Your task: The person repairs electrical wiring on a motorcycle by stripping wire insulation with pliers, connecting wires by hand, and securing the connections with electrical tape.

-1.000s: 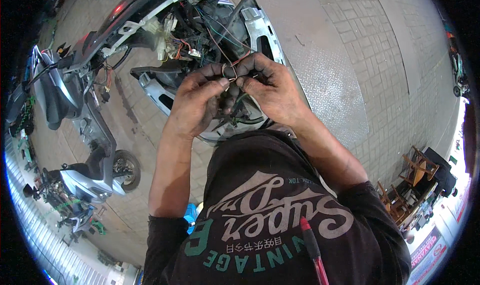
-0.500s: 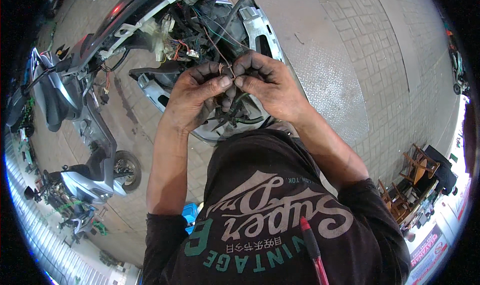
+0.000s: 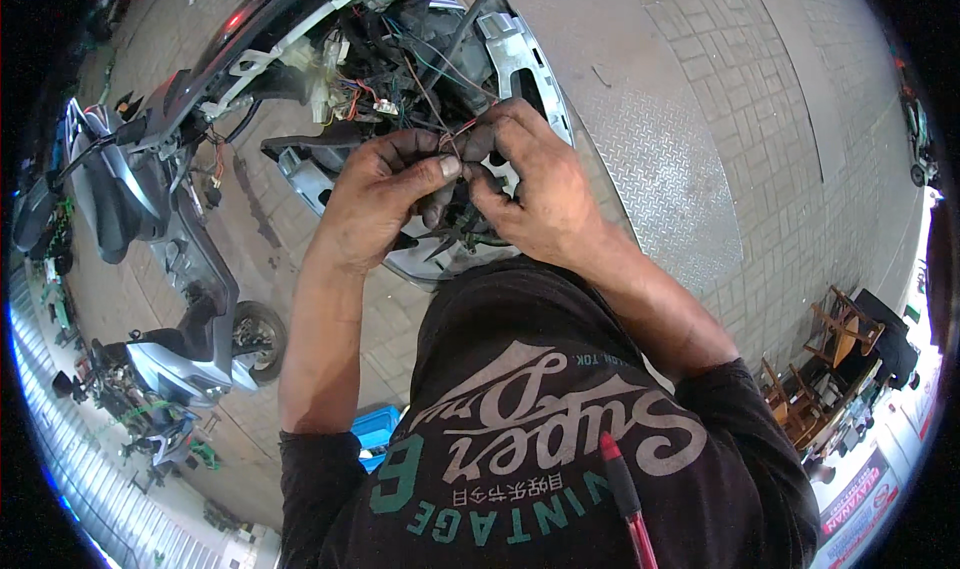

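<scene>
Both hands meet over the stripped front of a motor scooter [image 3: 520, 64], where wiring lies exposed. My left hand [image 3: 375, 199] is closed, its thumb and forefinger pinching thin electrical wires [image 3: 447, 142] near a twisted spot. Close against it, my right hand [image 3: 545, 184] has its fingers curled and its thumb tip near the same wires; a reddish strand runs in under its forefinger. A brown wire [image 3: 420, 87] leads from the pinch up into the wiring bundle. White connectors [image 3: 385, 106] and coloured leads sit just beyond my left hand. The fingers partly hide the wire ends.
A silver-and-black motorcycle [image 3: 180, 364] stands at the left on the paving. To the right lies a chequered metal plate [image 3: 670, 169]. A blue box [image 3: 375, 429] is beside my left elbow. Wooden chairs [image 3: 840, 334] stand at the far right. A red-and-black pen [image 3: 622, 479] hangs on my shirt.
My right hand has turned and its thumb has drawn back slightly from the left thumb, opening a gap within its curled fingers. The left hand keeps its pinch on the wires.
</scene>
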Available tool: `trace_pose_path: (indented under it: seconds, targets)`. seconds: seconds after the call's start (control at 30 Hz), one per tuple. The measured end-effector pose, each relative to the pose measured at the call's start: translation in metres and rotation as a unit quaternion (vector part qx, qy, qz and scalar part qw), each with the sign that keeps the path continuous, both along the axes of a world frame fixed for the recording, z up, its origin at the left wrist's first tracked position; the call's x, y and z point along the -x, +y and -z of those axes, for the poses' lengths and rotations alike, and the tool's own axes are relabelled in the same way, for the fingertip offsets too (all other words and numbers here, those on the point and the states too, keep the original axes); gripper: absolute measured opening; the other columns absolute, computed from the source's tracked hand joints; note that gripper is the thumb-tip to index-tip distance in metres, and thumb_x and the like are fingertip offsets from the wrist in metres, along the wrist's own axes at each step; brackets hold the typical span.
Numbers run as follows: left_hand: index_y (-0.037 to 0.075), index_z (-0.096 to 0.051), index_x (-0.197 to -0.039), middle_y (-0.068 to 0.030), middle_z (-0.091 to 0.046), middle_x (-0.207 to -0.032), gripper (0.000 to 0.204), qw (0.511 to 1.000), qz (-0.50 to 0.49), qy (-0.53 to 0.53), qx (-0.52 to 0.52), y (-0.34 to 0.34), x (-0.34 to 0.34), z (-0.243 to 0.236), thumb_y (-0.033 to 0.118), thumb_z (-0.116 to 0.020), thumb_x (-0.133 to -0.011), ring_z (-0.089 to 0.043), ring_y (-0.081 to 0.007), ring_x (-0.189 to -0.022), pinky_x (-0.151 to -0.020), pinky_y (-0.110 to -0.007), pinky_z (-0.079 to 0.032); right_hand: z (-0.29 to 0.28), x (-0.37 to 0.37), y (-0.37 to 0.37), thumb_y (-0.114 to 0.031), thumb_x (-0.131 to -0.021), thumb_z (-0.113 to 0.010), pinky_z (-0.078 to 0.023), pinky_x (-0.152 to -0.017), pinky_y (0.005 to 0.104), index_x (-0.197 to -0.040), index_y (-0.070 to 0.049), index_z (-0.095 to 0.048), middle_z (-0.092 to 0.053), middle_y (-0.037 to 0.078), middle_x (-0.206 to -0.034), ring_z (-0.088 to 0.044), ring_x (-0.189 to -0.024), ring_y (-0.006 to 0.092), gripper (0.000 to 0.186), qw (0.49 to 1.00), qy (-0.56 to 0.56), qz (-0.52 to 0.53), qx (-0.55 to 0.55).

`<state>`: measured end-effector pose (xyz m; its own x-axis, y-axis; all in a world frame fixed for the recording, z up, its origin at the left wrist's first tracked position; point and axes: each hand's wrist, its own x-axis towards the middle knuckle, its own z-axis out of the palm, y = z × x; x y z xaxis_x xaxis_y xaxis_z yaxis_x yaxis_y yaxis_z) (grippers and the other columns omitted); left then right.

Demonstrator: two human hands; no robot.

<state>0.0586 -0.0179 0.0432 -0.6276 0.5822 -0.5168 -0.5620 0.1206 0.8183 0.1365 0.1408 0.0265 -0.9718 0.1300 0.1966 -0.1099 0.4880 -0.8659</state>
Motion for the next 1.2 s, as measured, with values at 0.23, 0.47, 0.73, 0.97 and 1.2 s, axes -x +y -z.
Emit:
trace_pose_path:
  seconds: [0.23,0.47,0.73,0.97,1.2]
  targets:
    - [0.001,-0.060,-0.089,-0.0017,-0.056,-0.066,0.014,0.981,-0.045,-0.154,-0.109,0.002,-0.006,0.004,0.012,-0.064,-0.081,-0.048,-0.0091,-0.048,-0.044,-0.023,-0.039,0.001,0.001,0.007,-0.001,-0.066,-0.067,-0.050,-0.075,0.0353,-0.099,-0.003,-0.057,-0.057,0.014,-0.100,-0.059,-0.091,0.0288,0.034,0.997,0.076,-0.026,0.000]
    - [0.000,-0.060,-0.090,-0.0029,-0.058,-0.067,0.014,0.986,-0.061,-0.133,-0.078,0.003,-0.003,-0.012,0.010,-0.063,-0.081,-0.052,-0.0100,-0.049,-0.044,-0.023,-0.040,0.002,0.015,0.021,-0.001,-0.068,-0.069,-0.053,-0.076,0.0341,-0.098,-0.002,-0.061,-0.059,0.014,-0.104,-0.063,-0.092,0.0275,0.032,0.973,0.193,-0.118,-0.050]
    - [0.002,-0.060,-0.091,-0.0035,-0.059,-0.069,0.013,0.984,-0.067,-0.149,-0.075,-0.001,0.002,-0.010,0.010,-0.063,-0.081,-0.053,-0.0122,-0.052,-0.044,-0.023,-0.039,-0.006,0.032,0.037,-0.004,-0.070,-0.069,-0.054,-0.071,0.0348,-0.093,-0.002,-0.062,-0.061,0.014,-0.099,-0.063,-0.086,0.0271,0.025,0.953,0.211,-0.193,-0.103]
    - [0.004,-0.060,-0.095,-0.0038,-0.059,-0.072,0.018,0.975,-0.102,-0.155,-0.120,0.011,-0.005,0.000,0.017,-0.065,-0.083,-0.054,-0.0124,-0.058,-0.050,-0.024,-0.041,0.003,0.030,0.034,-0.011,-0.065,-0.070,-0.053,-0.066,0.0359,-0.082,-0.004,-0.055,-0.058,0.010,-0.090,-0.061,-0.080,0.0275,0.024,0.941,0.262,-0.130,-0.167]
    - [0.003,-0.058,-0.098,-0.0038,-0.061,-0.078,0.019,0.982,-0.063,-0.140,-0.110,0.015,-0.002,0.006,0.014,-0.065,-0.083,-0.057,-0.0130,-0.062,-0.052,-0.024,-0.044,0.010,0.015,0.029,-0.010,-0.063,-0.070,-0.052,-0.064,0.0370,-0.081,-0.003,-0.055,-0.058,0.011,-0.085,-0.062,-0.076,0.0286,0.025,0.954,0.241,-0.078,-0.162]
